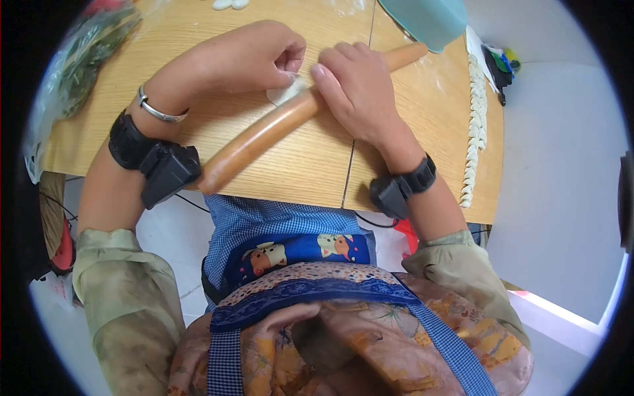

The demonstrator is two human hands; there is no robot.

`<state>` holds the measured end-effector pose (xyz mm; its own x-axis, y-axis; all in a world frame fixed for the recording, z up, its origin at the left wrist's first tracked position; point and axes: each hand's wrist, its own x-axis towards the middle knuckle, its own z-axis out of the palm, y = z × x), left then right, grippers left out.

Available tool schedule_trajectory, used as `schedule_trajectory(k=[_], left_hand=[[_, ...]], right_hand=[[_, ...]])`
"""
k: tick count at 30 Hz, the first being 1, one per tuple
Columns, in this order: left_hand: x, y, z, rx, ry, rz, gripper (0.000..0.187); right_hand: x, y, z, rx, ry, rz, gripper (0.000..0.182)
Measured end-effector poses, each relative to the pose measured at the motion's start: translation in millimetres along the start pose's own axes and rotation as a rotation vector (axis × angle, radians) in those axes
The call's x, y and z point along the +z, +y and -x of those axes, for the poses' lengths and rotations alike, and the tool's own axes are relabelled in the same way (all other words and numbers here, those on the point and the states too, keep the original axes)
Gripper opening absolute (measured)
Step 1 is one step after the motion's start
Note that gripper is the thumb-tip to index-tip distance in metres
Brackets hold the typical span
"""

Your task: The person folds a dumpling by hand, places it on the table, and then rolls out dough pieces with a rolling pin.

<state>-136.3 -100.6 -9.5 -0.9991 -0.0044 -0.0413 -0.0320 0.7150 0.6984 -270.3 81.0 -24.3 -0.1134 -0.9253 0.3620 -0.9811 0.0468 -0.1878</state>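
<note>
A long wooden rolling pin (264, 135) lies slantwise over the table, its near end by the table's front edge. My right hand (356, 86) rests over its upper half, fingers wrapped across it and thumb along the near side. Under the pin's left side is a small flat piece of white dough (285, 94), partly hidden by the pin and my hands. My left hand (274, 59) is curled closed at the dough's far edge, its thumb and fingertips pinched there.
A teal bowl (429, 20) stands at the far right. Along the right table edge runs a row of overlapping white dough pieces (475, 125). A plastic bag of greens (92, 66) lies at left, and small white pieces (230, 4) sit at the far edge of view.
</note>
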Motion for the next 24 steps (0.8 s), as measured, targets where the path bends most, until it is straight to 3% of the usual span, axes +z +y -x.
schedule_trajectory(k=[3, 5, 8, 17, 24], left_hand=[[3, 0, 3, 0.026, 0.002, 0.082, 0.011], [9, -1, 5, -0.043, -0.035, 0.330, 0.011], [8, 4, 6, -0.129, -0.011, 0.367, 0.014], [0, -4, 1, -0.143, -0.040, 0.292, 0.025], [7, -11, 0, -0.004, 0.019, 0.268, 0.017]], right_hand=[[-12, -5, 24, 0.029, -0.022, -0.071, 0.031], [-14, -8, 29, 0.043, -0.008, -0.066, 0.029], [-11, -8, 24, 0.059, 0.012, -0.014, 0.025], [14, -1, -38, 0.083, 0.020, -0.064, 0.022], [13, 1, -25, 0.022, 0.048, 0.008, 0.026]])
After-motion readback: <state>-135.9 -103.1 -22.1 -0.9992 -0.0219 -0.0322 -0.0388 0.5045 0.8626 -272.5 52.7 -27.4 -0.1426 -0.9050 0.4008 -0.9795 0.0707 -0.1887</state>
